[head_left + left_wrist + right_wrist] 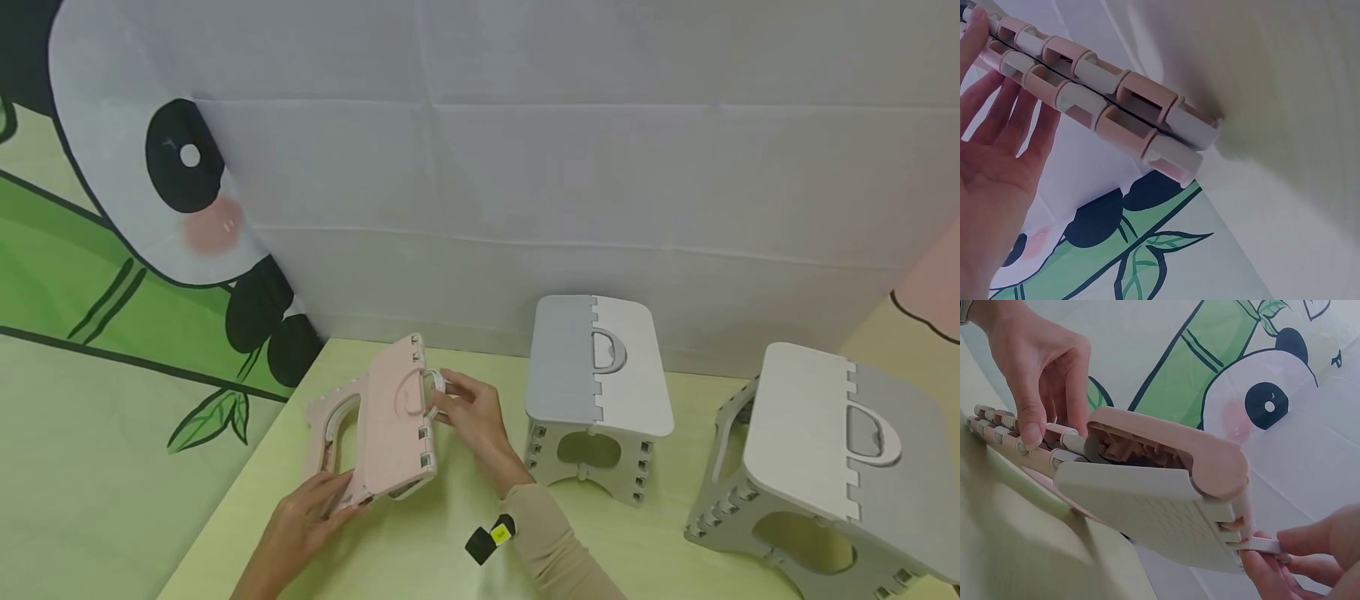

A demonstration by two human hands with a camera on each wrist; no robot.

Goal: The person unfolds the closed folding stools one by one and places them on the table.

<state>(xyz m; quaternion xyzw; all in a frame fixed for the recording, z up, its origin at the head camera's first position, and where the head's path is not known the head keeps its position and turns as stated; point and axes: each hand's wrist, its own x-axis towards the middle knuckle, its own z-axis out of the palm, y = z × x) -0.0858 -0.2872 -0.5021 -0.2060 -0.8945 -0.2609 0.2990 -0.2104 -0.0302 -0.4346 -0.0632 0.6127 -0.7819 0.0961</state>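
Note:
A pink-and-white folding stool (393, 408) is partly folded and tilted above the table at the left. My left hand (296, 521) grips its near side; in the right wrist view, the left thumb lies on the hinged leg panel (1004, 428). Fingers of my right hand (476, 412) pinch the white carry handle (1263, 545) at the edge of the folded top. The left wrist view shows pink and white hinge segments (1079, 87) beside the left palm (991, 194). Part of the left fingers is hidden behind the stool.
A grey-and-white folding stool (600, 362) stands unfolded right of my right hand. Another larger-looking one (802, 433) stands at the far right. The pale green table (420, 550) meets a white cloth backdrop (570, 183) with a panda print at left.

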